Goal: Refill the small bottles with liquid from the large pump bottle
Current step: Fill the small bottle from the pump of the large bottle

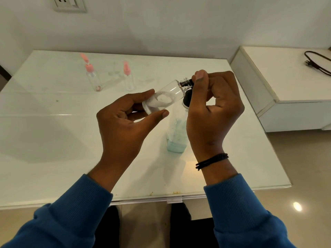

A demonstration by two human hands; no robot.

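At frame centre, the left hand (123,119) grips a small clear bottle (162,99), tilted above the surface (53,131). The right hand (213,104) pinches the black pump head (186,83) of the large bottle (176,133) at its mouth.

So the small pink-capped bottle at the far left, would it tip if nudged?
Probably. The pink-capped bottle looks tall, narrow and nearly empty, so likely light. Its raised pink nozzle puts weight high. The glossy table might let it slide first.
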